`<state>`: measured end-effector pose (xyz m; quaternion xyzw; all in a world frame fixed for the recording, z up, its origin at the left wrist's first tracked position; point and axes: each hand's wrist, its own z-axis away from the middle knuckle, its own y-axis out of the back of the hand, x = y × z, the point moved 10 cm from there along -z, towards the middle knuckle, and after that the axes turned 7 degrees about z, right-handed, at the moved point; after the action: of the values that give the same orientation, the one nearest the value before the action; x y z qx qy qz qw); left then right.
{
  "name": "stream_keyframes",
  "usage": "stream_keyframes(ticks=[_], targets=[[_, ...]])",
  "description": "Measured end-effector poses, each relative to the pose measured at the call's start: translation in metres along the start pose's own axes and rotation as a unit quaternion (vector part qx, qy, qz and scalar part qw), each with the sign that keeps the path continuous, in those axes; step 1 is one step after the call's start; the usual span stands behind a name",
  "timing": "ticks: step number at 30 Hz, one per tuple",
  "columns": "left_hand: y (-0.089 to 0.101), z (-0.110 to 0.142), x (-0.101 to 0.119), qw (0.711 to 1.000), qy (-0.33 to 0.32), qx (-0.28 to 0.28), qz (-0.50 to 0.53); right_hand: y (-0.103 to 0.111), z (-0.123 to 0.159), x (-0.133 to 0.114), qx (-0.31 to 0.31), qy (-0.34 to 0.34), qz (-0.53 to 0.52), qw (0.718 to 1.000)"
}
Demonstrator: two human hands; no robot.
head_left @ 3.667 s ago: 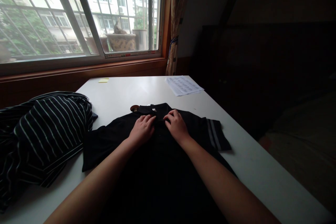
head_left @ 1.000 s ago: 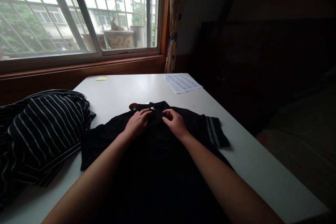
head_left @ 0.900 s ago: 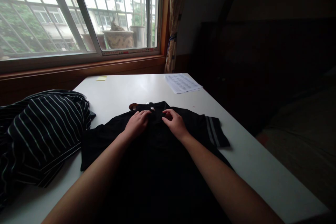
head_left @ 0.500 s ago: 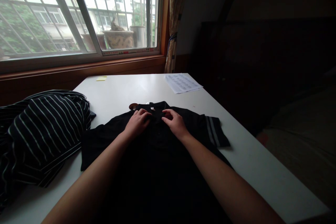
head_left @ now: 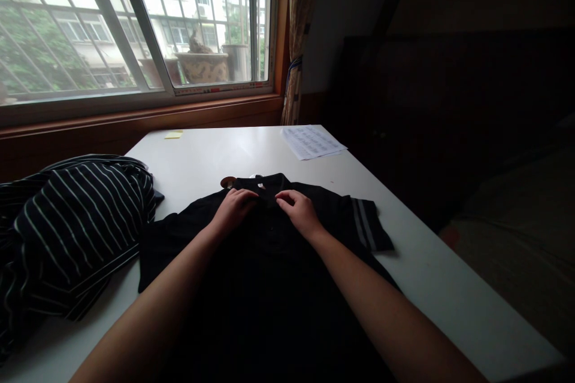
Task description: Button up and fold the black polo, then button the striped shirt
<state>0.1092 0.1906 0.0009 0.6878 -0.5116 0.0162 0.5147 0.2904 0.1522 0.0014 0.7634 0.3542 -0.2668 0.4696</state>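
Note:
A black short-sleeved polo shirt lies spread on the white table, collar away from me. Two grey stripes cross its right-hand sleeve, and a small white label shows inside the neck. My left hand is at the left side of the collar, its fingers bent and pinched on the fabric. On the other side, my right hand pinches the right collar edge between thumb and fingers. A narrow gap of dark cloth separates the two hands. The dark fabric hides exactly what sits between the fingertips.
A bunched black garment with white stripes lies on the left of the white table. Printed sheets and a yellow sticky note are at the far edge. A round brown object shows behind the collar. Beyond is a barred window.
The view has tilted slightly since the oldest frame. Both hands stay at the collar; the left fingers have curled, and the right fingertips have come closer to the thumb. The shirt lies as before.

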Motion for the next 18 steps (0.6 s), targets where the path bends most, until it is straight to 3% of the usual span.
stream_keyframes(ticks=[9,18], targets=[[0.004,0.002,-0.003,1.0,0.006,0.015,0.02,0.001,0.001,0.007,0.018,-0.036,-0.003,0.999],[0.003,0.001,0.009,0.999,-0.031,0.017,-0.021,0.0,0.003,-0.006,0.019,-0.009,-0.04,0.999]])
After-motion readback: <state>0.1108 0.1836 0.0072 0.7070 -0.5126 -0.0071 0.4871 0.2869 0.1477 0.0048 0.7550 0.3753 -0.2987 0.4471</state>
